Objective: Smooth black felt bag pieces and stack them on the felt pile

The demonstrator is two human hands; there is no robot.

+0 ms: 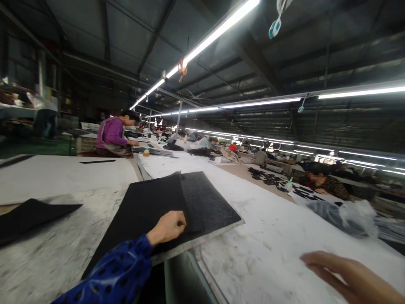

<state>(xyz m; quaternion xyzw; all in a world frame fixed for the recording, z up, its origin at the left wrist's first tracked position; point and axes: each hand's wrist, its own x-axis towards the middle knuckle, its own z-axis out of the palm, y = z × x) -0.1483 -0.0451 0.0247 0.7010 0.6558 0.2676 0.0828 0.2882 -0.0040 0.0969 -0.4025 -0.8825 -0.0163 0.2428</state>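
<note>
A black sheet (pixel 152 198), matte and flat, overlaps a second, greyer black sheet (pixel 209 198) with a pale edge below. Both lie across the gap between two white work surfaces. My left hand (pixel 167 227), in a blue dotted sleeve, is closed at the right edge of the upper black sheet, its fingers curled into a pinch there; the fingertips are partly hidden. Over the white table at the lower right is my right hand (pixel 344 272), slightly blurred, with fingers stretched out and nothing in it.
Another black piece (pixel 34 213) lies on the left table. A person in purple (pixel 114 133) works beyond it, near a small orange bottle (pixel 146 152). On the right are black cut pieces (pixel 268 179), a green-capped bottle (pixel 288 185), clear plastic (pixel 357 215) and another person (pixel 332 185).
</note>
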